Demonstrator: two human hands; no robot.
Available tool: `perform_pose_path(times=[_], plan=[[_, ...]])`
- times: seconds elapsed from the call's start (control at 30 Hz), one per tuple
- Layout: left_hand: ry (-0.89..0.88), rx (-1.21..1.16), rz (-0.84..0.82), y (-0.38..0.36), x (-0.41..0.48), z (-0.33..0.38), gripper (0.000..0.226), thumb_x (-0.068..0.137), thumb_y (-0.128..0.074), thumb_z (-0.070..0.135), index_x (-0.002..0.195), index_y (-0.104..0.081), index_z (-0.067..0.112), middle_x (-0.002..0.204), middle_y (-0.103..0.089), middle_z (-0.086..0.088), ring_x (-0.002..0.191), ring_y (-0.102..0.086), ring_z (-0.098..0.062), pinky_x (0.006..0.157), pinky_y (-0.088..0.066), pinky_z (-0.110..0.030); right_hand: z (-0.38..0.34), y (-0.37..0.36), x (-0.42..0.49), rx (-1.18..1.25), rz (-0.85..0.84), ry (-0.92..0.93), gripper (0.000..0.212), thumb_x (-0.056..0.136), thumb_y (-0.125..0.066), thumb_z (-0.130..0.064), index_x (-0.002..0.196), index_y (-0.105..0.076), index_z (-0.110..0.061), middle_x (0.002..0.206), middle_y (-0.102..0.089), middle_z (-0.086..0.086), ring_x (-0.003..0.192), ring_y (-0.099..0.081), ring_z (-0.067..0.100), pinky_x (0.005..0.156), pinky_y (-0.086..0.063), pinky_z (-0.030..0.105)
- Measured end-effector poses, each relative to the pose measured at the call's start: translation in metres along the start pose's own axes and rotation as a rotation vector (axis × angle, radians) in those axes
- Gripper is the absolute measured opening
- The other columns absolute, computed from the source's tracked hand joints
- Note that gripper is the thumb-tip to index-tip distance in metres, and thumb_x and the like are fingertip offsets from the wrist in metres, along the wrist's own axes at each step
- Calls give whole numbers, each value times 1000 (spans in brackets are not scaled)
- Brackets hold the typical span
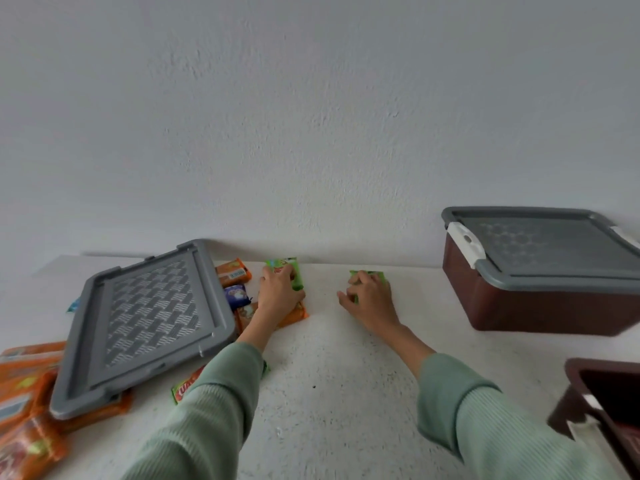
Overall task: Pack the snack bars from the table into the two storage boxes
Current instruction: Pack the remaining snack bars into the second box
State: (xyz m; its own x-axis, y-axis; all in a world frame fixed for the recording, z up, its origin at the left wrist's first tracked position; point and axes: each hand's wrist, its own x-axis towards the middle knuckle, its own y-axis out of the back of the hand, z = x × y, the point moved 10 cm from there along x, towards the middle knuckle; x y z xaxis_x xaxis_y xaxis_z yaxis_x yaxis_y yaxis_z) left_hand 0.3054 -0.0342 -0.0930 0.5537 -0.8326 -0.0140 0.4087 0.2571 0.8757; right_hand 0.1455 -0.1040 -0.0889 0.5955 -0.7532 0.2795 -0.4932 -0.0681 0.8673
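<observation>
Table [329, 368] bears 1 lidded box [540, 303]; left grip [280, 292] clutches green bar [281, 263], right grip [372, 299] second green bar [369, 273].

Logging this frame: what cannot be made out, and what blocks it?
- Head view: contents of the closed brown plastic box, hidden by its grey lid.
- Head view: open brown box, cut off by the right edge.
- Head view: print on the left green snack bar and right green snack bar, covered by the left hand and right hand gripping them.
- Head view: orange packets, blurred, cropped, partly under the loose grey plastic lid.
</observation>
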Motion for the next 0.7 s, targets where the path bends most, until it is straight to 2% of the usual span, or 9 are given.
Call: perform_pose_path(times=[0.07, 0.1, 0.17, 0.23, 0.27, 0.37, 0.5, 0.57, 0.7], plan=[[-31, -1, -102, -3, 0, 9, 43, 82, -64, 19, 121, -48, 12, 129, -36, -19, 109, -48, -37, 94, -46, -38, 0, 11, -4, 37, 72, 17, 25, 83, -65, -30, 79, -67, -6, 97, -61, 7, 102, -53, 29, 89, -34, 37], [-45, -15, -156, -4, -1, 14, 44, 80, -66, 15, 121, -49, 12, 129, -36, -18, 109, -49, -35, 91, -47, -35, 2, 15, -5, 60, 85, 6, 23, 81, -67, -31, 85, -66, -8, 100, -59, 7, 103, -53, 29, 89, -36, 37], [-58, -33, -265, -8, -3, 20, 52, 77, -71, 14, 123, -49, 15, 132, -33, -16, 111, -49, -34, 88, -48, -31, 12, 14, -4, 75, 18, -91, 42, 78, -70, -37, 111, -60, -13, 125, -46, 10, 119, -43, 29, 96, -39, 40], [-47, -31, -337, -15, -5, 24, 69, 77, -72, 27, 136, -37, 21, 139, -25, -17, 122, -41, -37, 99, -43, -37, 29, 1, -8, 27, -154, -252, 70, 78, -66, -46, 138, -38, -23, 146, -23, 14, 134, -25, 33, 107, -31, 43], [-26, -42, -341, -18, -4, 25, 77, 78, -70, 37, 141, -29, 24, 143, -19, -19, 129, -34, -39, 106, -35, -42, 35, -4, -11, -21, -222, -305, 76, 81, -61, -50, 144, -26, -27, 150, -16, 16, 137, -20, 34, 111, -27, 43], [5, 46, -252, -32, -2, 30, 79, 82, -59, 51, 146, -18, 29, 147, -17, -23, 135, -24, -41, 111, -21, -49, 35, -7, -15, -110, -260, -363, 68, 90, -48, -45, 147, -14, -31, 149, -18, 17, 136, -20, 34, 109, -26, 44], [15, 132, -56, -32, -4, 37, 56, 92, -48, 33, 143, -26, 29, 137, -28, -22, 126, -30, -38, 105, -29, -46, 29, -5, -15, -108, -251, -403, 58, 94, -46, -25, 146, -21, -33, 140, -28, 16, 129, -25, 33, 102, -34, 42], [31, 96, -30, -30, -4, 38, 52, 94, -45, 26, 142, -29, 31, 135, -30, -21, 124, -31, -38, 103, -30, -47, 27, -1, -14, -81, -271, -407, 60, 92, -47, -19, 145, -22, -34, 138, -28, 16, 128, -25, 33, 100, -35, 43], [26, -34, -30, -22, -10, 42, 54, 91, -51, 25, 141, -32, 33, 135, -31, -19, 123, -31, -37, 104, -29, -45, 25, 15, -16, -4, -292, -367, 65, 90, -50, -16, 146, -21, -34, 136, -28, 18, 128, -25, 36, 102, -36, 44]])
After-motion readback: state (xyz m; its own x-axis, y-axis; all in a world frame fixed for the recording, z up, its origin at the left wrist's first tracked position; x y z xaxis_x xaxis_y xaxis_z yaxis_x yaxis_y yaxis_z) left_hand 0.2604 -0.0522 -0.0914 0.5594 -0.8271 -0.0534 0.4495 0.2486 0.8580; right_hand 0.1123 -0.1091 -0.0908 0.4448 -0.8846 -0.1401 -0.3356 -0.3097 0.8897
